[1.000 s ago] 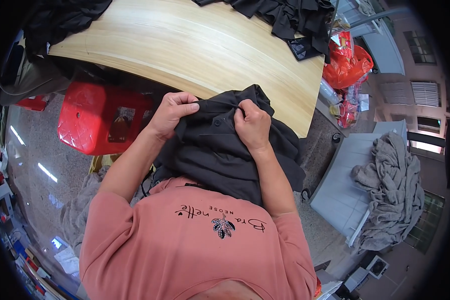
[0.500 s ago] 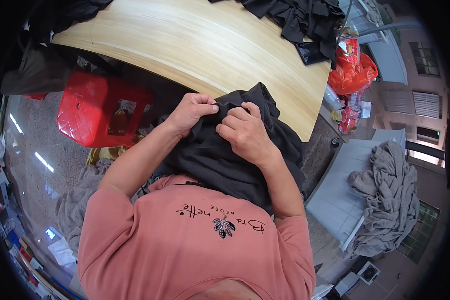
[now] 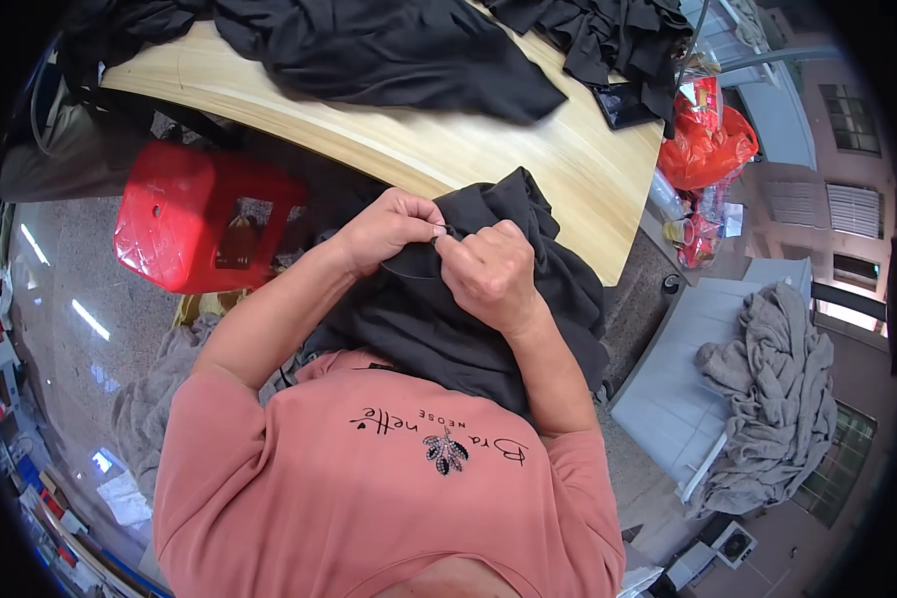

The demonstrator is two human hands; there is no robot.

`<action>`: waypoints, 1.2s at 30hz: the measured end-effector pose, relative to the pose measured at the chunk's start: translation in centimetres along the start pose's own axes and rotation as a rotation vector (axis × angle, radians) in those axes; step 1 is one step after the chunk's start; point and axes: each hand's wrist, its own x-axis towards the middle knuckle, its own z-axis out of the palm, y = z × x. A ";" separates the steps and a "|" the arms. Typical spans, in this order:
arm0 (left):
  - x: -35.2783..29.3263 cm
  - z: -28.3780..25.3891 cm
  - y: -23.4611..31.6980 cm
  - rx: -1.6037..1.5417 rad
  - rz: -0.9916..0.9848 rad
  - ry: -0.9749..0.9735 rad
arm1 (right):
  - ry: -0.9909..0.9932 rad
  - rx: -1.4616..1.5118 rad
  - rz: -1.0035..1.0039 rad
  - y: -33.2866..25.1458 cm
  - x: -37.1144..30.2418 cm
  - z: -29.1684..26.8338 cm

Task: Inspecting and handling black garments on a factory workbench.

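A black cloth garment (image 3: 448,324) lies bunched over my lap, its upper folds resting against the table's near edge. My left hand (image 3: 389,229) pinches a fold of it between thumb and forefinger. Close beside, my right hand (image 3: 490,274) is closed on the same fold, thumb toward the left fingertips. The bit of cloth between the fingertips is mostly hidden, so I cannot make out its detail.
Another black garment (image 3: 389,60) is spread across the far part of the wooden table (image 3: 598,214). Black ruffled cloth (image 3: 608,35) lies at the far right. A red stool (image 3: 174,219) stands left, red plastic bags (image 3: 708,140) right. Grey cloth (image 3: 767,399) hangs over a pale board.
A black garment has come onto the table's far side. My right hand has moved slightly down and turned, its fingers curling tighter beside my left fingertips.
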 end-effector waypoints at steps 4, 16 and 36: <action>0.0 -0.1 0.4 -0.061 -0.012 -0.030 | -0.079 -0.009 -0.008 0.2 -0.3 -0.1; -0.9 0.2 0.0 0.014 0.073 0.060 | -0.164 0.042 0.133 0.7 0.2 -0.1; -0.9 0.7 0.7 0.219 0.120 0.099 | -0.279 0.723 0.745 1.2 0.1 0.0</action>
